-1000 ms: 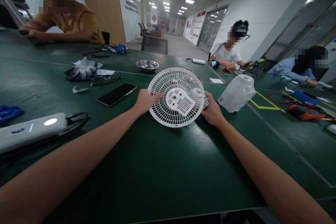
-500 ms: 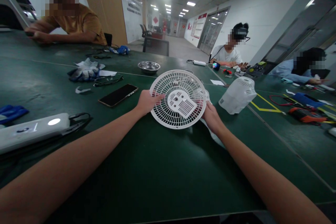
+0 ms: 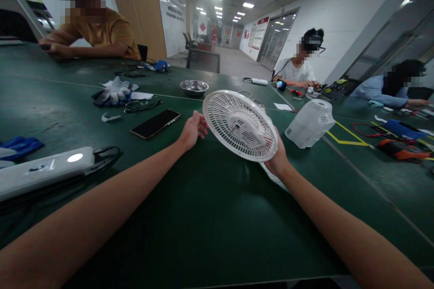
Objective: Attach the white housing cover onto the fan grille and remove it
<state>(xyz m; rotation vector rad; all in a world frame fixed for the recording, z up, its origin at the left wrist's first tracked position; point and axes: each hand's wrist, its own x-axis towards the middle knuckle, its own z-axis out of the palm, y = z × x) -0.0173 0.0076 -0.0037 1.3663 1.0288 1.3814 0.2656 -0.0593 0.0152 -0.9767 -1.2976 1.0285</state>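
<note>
My right fingers (image 3: 279, 148) are clamped on the near-right rim of the round white grille (image 3: 242, 123), tilted above the tabletop (image 3: 203, 216), its long axis sloping down toward them; my left fingers (image 3: 195, 124), loosely open and empty, sit just left.

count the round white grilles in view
1 visible: the grille, tilted in the right hand, to the right of the left hand. Another may be hidden behind it.

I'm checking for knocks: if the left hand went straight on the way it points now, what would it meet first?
Probably the white round grille, at its left rim, close beside the left hand; depth is unclear, so it might pass below instead.
</note>
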